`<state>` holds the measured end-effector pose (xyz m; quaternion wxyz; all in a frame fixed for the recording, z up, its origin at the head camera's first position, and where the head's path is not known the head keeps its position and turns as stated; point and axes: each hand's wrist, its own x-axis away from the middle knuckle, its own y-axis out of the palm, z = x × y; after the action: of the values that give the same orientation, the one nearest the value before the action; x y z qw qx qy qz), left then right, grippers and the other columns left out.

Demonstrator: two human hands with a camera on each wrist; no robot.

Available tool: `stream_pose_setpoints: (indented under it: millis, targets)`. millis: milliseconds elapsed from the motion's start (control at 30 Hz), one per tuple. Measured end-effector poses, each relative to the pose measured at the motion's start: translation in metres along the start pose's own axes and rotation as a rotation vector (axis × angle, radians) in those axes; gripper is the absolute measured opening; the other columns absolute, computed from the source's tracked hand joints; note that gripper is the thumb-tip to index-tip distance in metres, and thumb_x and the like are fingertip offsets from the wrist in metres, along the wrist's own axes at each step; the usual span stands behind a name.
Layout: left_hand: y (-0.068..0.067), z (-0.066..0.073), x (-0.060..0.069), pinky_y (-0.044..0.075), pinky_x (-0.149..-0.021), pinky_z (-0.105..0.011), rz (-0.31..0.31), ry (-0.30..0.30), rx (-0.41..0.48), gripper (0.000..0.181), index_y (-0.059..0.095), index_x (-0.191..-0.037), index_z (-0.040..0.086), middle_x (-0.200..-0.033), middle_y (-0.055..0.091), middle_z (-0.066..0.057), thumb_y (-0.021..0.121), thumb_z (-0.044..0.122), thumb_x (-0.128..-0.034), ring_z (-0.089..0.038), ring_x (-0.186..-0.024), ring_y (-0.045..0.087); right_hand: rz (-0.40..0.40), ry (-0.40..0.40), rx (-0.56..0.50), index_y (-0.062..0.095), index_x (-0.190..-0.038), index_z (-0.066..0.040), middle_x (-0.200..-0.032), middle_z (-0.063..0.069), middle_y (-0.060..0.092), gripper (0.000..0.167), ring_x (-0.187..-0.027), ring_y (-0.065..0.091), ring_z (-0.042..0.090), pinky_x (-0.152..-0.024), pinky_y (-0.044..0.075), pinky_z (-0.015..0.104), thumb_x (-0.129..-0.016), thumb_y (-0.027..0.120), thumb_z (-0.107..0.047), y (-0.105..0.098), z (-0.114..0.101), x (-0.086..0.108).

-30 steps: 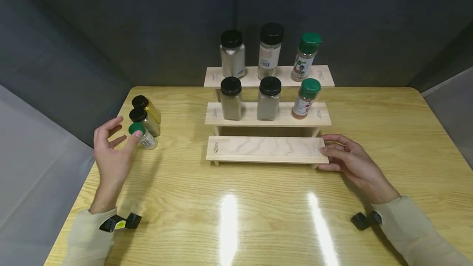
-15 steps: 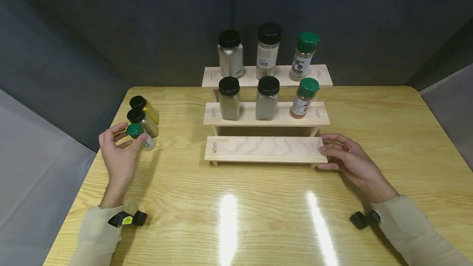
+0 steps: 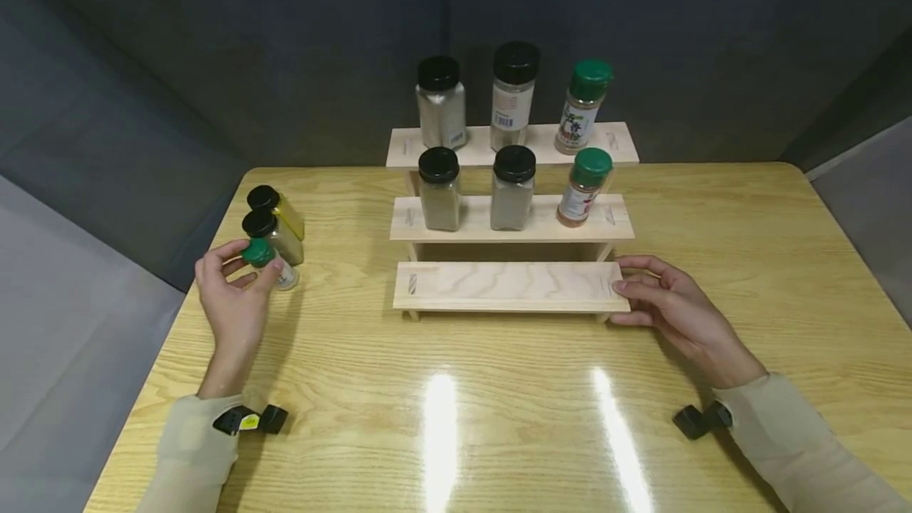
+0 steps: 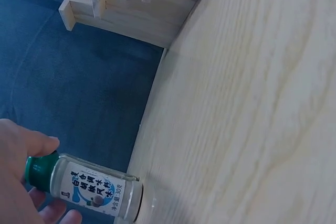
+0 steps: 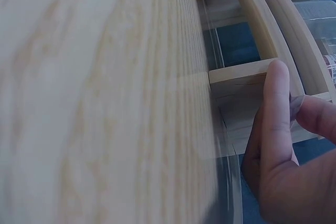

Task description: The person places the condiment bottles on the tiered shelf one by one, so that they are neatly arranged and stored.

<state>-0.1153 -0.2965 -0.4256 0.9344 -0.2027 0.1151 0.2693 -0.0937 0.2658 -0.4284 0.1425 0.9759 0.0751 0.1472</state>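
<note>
Since the earliest frame, the left hand has moved rightward and closed onto the small clear cylindrical bottle with a green cap and white label; the right hand has kept its place.

Head view: the left hand's fingers curl at the left of the green cap and its thumb bears on the right, pinching the bottle. The bottle is at the left of the pale wood-grain table, in front of a clear bottle with a black cap and grey-brown contents and a yellow bottle with a black cap. The right hand grips the right end of the lowest shelf of the three-tier pale wooden rack, thumb on top. The middle and upper shelves each carry two black-capped bottles and one green-capped bottle.

Left wrist view: the bottle's cap sits between the thumb and the curled fingers. Its base appears to rest on the table.

Right wrist view: one finger lies straight along the rack's end support; another digit bends in from the right.
</note>
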Motion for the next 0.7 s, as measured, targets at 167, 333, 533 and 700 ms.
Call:
stream_pose_setpoints:
  millis: [167, 333, 533, 700]
  targets:
    - [0.0008, -0.0024, -0.0015, 0.055, -0.093, -0.027, 0.025, 0.037, -0.002, 0.046, 0.061, -0.136, -0.007, -0.121, 0.046, 0.014, 0.083, 0.0, -0.0955, -0.007, -0.111, 0.056, 0.0, -0.003, 0.0, 0.066, -0.127, -0.012, -0.115, 0.008, 0.059, 0.027, -0.102, 0.069, 0.017, -0.083, 0.069, 0.04, -0.108, 0.062, 0.007, 0.0001, -0.0002, -0.0003]
    - [-0.0004, -0.0026, -0.0013, 0.057, -0.092, -0.021, 0.03, 0.087, 0.018, 0.041, 0.064, -0.132, -0.009, -0.118, 0.05, 0.013, 0.082, -0.002, -0.0958, -0.008, -0.108, 0.06, 0.0, -0.005, 0.0, 0.066, -0.127, -0.012, -0.118, 0.008, 0.056, 0.027, -0.103, 0.069, 0.017, -0.083, 0.068, 0.04, -0.109, 0.061, 0.007, -0.0001, -0.0003, -0.0005]
    - [-0.0027, -0.0022, 0.0026, 0.058, -0.089, -0.017, 0.033, 0.112, 0.055, 0.039, 0.063, -0.128, -0.012, -0.117, 0.052, 0.011, 0.082, -0.003, -0.0951, -0.012, -0.106, 0.062, -0.002, -0.007, -0.002, 0.067, -0.125, -0.013, -0.111, 0.007, 0.062, 0.027, -0.099, 0.071, 0.018, -0.082, 0.069, 0.04, -0.108, 0.061, 0.008, 0.0001, 0.0002, -0.0007]
    - [-0.0052, 0.0009, 0.0056, 0.058, -0.088, -0.016, 0.034, 0.123, 0.062, 0.039, 0.064, -0.127, -0.013, -0.115, 0.052, 0.014, 0.082, -0.005, -0.0938, -0.012, -0.105, 0.063, -0.001, -0.006, -0.007, 0.067, -0.124, -0.013, -0.105, 0.007, 0.066, 0.027, -0.097, 0.072, 0.019, -0.082, 0.069, 0.04, -0.108, 0.061, 0.008, 0.0006, 0.0002, -0.0002]
